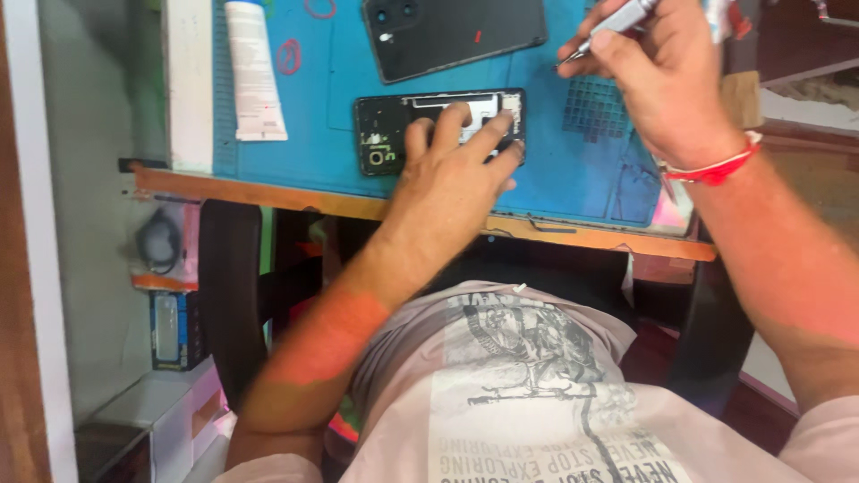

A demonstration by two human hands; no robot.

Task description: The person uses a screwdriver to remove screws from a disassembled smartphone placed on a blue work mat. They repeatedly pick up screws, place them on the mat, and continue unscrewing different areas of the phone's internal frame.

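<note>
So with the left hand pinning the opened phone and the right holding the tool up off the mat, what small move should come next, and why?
Probably bring the tool down to the opened phone. The left hand presses the phone flat on the blue mat, fingers spread over its exposed inside, while the right hand holds the tool tip raised, apart from the phone, so nothing is being worked yet.

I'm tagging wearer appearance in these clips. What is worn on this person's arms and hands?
Both forearms are bare, with no sleeves reaching them and no gloves. The right hand has a red thread band with a white strand around its wrist. The left hand shows no ring, watch or band. A pale printed T-shirt covers the torso.
</note>
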